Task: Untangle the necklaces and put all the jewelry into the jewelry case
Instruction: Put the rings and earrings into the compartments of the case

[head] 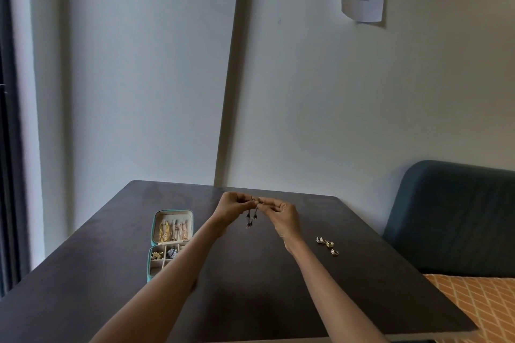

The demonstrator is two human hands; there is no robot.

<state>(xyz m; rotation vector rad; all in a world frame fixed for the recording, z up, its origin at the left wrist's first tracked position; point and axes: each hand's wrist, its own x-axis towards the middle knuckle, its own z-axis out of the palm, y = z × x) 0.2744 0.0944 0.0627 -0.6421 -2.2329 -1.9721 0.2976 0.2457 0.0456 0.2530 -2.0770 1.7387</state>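
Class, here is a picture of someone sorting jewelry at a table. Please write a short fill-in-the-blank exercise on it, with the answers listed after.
1. Both hands pinch a dangling ____ above the table.
2. The teal jewelry case lies ____, lid up.
3. The loose rings lie nearer the person's ____ hand.
4. The case lies on the side of the ____ hand.

Answers: necklace; open; right; left

Dark beaded necklace dangles beside open teal case.

Both my arms reach forward, wrists raised. My left hand and right hand meet fingertip to fingertip, fingers curled, each pinching something small between thumb and forefinger.
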